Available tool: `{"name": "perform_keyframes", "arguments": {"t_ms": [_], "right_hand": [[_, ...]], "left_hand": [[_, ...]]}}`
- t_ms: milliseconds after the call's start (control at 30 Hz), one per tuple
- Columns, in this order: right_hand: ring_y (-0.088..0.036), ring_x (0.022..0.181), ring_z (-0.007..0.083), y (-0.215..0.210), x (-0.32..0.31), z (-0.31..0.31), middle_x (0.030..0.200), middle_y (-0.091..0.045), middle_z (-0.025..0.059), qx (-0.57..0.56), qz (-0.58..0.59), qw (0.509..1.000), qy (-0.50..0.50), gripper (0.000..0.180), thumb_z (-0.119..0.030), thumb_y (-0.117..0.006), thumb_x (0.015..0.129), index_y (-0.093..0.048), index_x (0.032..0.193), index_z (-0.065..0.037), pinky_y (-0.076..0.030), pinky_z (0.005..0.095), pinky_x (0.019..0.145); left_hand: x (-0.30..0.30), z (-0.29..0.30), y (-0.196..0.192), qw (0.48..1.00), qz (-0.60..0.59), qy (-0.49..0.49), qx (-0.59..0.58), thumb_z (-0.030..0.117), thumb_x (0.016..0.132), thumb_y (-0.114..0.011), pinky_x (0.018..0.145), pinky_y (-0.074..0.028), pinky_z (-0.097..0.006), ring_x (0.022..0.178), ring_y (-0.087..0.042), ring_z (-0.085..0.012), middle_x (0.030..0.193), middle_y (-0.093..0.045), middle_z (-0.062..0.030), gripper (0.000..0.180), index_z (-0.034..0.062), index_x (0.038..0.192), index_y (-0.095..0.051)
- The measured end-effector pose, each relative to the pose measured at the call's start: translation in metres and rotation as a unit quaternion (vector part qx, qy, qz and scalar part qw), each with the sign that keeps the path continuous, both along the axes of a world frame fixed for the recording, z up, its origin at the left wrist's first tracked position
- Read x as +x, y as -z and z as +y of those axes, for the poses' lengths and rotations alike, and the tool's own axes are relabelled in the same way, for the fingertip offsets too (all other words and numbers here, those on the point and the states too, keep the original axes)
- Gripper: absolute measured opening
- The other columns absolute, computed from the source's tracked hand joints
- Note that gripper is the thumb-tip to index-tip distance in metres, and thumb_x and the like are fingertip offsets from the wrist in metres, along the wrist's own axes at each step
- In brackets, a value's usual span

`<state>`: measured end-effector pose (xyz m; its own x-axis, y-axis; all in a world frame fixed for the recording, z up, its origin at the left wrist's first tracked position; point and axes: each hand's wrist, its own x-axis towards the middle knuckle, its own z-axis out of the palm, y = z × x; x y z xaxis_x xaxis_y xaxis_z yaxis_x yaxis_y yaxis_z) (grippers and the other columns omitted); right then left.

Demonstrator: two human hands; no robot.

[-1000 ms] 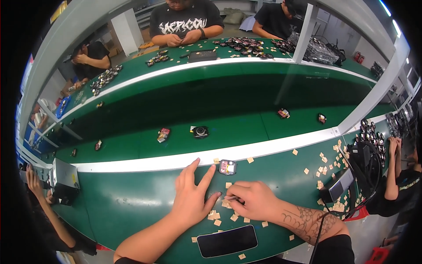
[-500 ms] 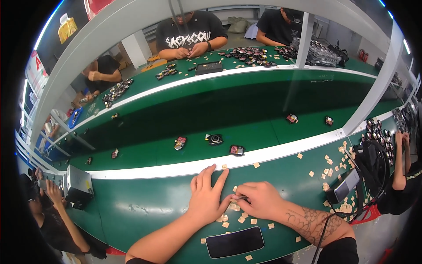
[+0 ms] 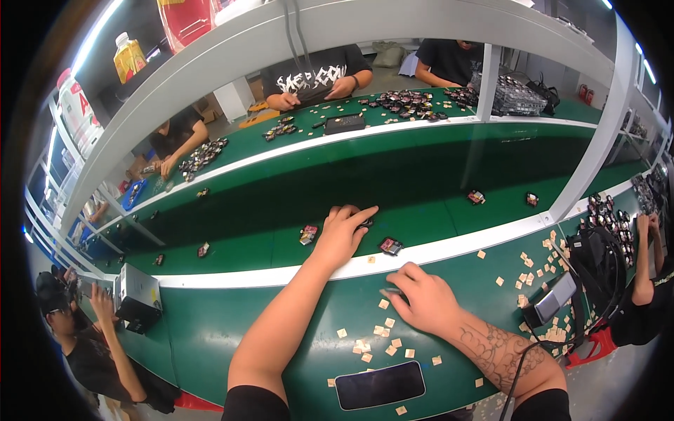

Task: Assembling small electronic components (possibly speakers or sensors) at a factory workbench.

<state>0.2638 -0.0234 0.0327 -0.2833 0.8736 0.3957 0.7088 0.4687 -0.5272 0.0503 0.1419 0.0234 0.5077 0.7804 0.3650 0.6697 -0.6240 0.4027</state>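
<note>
My left hand [image 3: 342, 235] reaches over the white rail onto the sunken green strip. Its fingers curl over a small black device [image 3: 366, 223], mostly hidden beneath them. A thin, grey, pointed tool [image 3: 386, 291], perhaps tweezers, sticks out of my right hand [image 3: 425, 298], which is closed above the near green table. Below that hand lie several small beige square pieces [image 3: 379, 330]. On the strip, another small device with a red-and-silver face [image 3: 390, 245] sits right of my left hand, and a similar one [image 3: 307, 234] sits left of it.
A phone [image 3: 380, 386] lies near the front edge. On the right are a grey box-shaped device [image 3: 554, 300] with cables, more beige squares, and heaped black devices [image 3: 609, 224]. A grey metal box [image 3: 136, 296] stands left. Co-workers sit across and at both sides; a grey frame [image 3: 488, 84] rises ahead.
My left hand has moved from the near table, forward over the rail, onto the black device. My right hand has shifted slightly forward, away from the left. The view has shifted slightly.
</note>
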Motion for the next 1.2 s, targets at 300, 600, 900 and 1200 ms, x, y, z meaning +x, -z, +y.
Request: {"name": "perform_keyframes", "arguments": {"t_ms": [300,600,900,1200], "right_hand": [[-0.077,0.083,0.0353,0.0,0.011,0.015,0.141,-0.06,0.0169,-0.015,-0.094,0.994,0.047,0.056,-0.024,-0.077,0.095,-0.06,0.141,0.003,-0.064,0.0434,0.071],[-0.072,0.083,0.0336,-0.011,0.013,0.004,0.111,-0.062,0.0137,-0.033,0.044,0.998,-0.004,0.031,-0.018,-0.078,0.096,-0.068,0.122,-0.005,-0.06,0.0434,0.074],[-0.07,0.083,0.034,-0.017,0.005,-0.004,0.094,-0.07,0.0122,-0.077,0.005,0.983,-0.165,0.011,-0.008,-0.072,0.097,-0.071,0.107,-0.006,-0.058,0.0428,0.074],[-0.071,0.087,0.0357,-0.013,-0.006,-0.007,0.098,-0.068,0.0116,-0.076,-0.011,0.982,-0.174,0.018,-0.007,-0.077,0.088,-0.071,0.105,-0.007,-0.06,0.0455,0.076]], "left_hand": [[-0.002,-0.09,-0.014,0.985,-0.141,0.075,-0.061,-0.006,0.101,-0.06,0.102,-0.052,-0.042,0.114,-0.059,-0.0342,0.124,-0.054,-0.0175,0.041,0.0109,0.138,-0.065],[-0.038,-0.147,-0.019,0.964,-0.173,0.078,-0.185,-0.003,0.091,-0.08,0.105,-0.052,-0.04,0.124,-0.064,-0.0307,0.128,-0.066,-0.0155,0.03,0.0058,0.11,-0.057],[-0.046,-0.143,-0.021,0.983,-0.086,0.113,-0.119,0.009,0.086,-0.086,0.104,-0.052,-0.045,0.121,-0.06,-0.0357,0.118,-0.067,-0.013,0.045,0.0056,0.124,-0.063],[-0.053,-0.144,-0.002,0.986,-0.097,0.11,-0.077,0.009,0.081,-0.085,0.102,-0.051,-0.049,0.115,-0.062,-0.0386,0.115,-0.067,-0.0141,0.046,0.0054,0.121,-0.063]]}}
